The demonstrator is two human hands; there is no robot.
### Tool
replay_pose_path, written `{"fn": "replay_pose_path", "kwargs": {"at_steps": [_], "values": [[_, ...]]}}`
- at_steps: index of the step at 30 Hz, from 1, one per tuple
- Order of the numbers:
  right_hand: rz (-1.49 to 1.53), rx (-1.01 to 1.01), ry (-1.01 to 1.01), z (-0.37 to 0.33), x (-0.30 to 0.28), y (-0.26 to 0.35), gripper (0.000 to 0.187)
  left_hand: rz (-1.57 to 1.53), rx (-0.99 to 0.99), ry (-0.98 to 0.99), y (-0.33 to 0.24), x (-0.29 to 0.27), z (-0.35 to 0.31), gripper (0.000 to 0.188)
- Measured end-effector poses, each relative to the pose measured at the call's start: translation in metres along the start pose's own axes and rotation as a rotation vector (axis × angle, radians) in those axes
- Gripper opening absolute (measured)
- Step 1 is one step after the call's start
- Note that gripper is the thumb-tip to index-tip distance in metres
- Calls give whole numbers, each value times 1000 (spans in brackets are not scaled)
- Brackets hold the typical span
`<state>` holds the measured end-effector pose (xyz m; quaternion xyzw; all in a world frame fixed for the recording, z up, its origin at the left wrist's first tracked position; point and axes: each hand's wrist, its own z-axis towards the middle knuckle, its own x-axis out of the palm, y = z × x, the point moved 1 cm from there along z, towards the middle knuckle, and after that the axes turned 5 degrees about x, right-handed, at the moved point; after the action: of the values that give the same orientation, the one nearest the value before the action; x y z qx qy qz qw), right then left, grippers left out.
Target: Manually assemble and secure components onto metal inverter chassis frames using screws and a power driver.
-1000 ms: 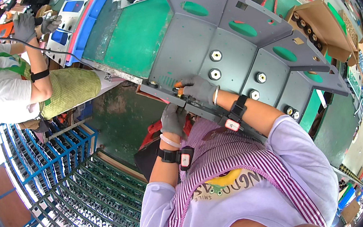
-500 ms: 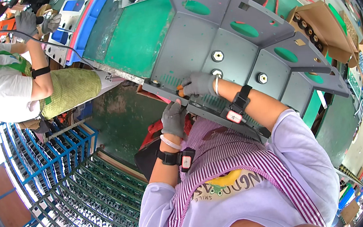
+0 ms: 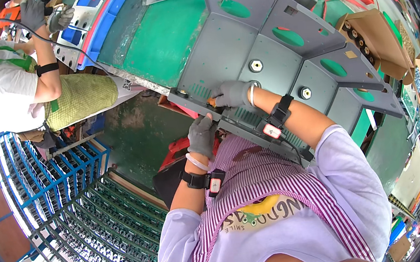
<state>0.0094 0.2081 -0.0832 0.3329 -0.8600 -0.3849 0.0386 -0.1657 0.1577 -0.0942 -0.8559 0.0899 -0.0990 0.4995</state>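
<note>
Grey sheet-metal casings stand in a row before me, with upright walls cut by oval holes and slotted bases. My right hand, in a grey glove, reaches inside the nearest casing by its front wall. Its fingers are closed on a small brass-coloured piece, mostly covered by the glove. My left hand, also gloved, is closed at the outside of the front lip, one bare fingertip against the metal. Hex-nut fittings with black rings sit in the bases; one is largely behind my right hand.
A co-worker with gloved hands works at the far left, beside a blue-edged tray. The bench has a green top. A cardboard box of dark round parts lies at right. Racks of parts stand at lower left.
The view has shifted slightly, so the casings appear a little to the right. My right hand still works at the same spot inside the front wall, and my left hand stays on the lip.
</note>
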Motion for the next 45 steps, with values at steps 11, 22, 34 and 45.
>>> {"fn": "replay_pose_path", "kwargs": {"at_steps": [11, 22, 34, 45], "values": [[107, -101, -5, 6, 0, -5, 34, 1051, 574, 125, -6, -4, -1, 26], [203, -79, 7, 7, 1, -7, 34, 257, 151, 91, 0, -2, 2, 32], [225, -134, 44, 9, 4, -11, 32, 390, 310, -35, 6, 0, 2, 9], [-437, -219, -166, 17, 6, 7, 37, 544, 416, 22, 14, -9, 5, 17]]}}
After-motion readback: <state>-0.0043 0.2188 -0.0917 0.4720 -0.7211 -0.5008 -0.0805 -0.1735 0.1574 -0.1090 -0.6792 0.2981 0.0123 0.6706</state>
